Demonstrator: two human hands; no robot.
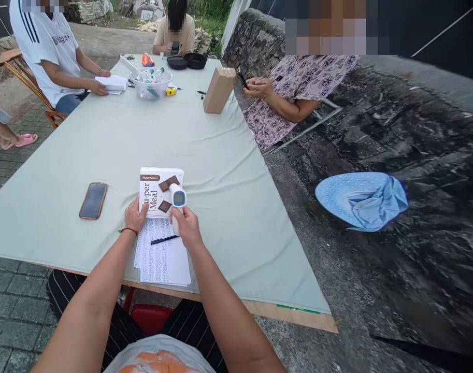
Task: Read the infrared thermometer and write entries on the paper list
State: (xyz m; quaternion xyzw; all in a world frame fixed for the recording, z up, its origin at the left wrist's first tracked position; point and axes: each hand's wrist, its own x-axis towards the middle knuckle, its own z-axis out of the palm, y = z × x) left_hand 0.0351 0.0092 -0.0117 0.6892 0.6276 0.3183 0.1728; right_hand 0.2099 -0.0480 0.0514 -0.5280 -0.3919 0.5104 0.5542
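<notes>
My right hand (pixel 187 225) is wrapped around the handle of a white infrared thermometer (pixel 178 198), its small screen facing me. The thermometer is in front of a white box (pixel 151 194) printed "NutriMotion" and "Meal" with brown squares, and covers part of its right side. At the box's left edge, my left hand (pixel 135 213) grips it, thumb on the printed face and the other fingers mostly hidden. Below the box lie sheets of paper (pixel 162 267) covered in writing, with a dark pen (pixel 163 240) across them.
A phone (pixel 93 201) lies left of my hands on the cloth-covered table (pixel 115 137). Farther back stand a clear basin (pixel 153 88) of bottles, a cardboard box (pixel 219 90), a yellow tape measure (pixel 170 91) and black pans (pixel 196 60). Several people sit around; a blue hat (pixel 360 201) is at right.
</notes>
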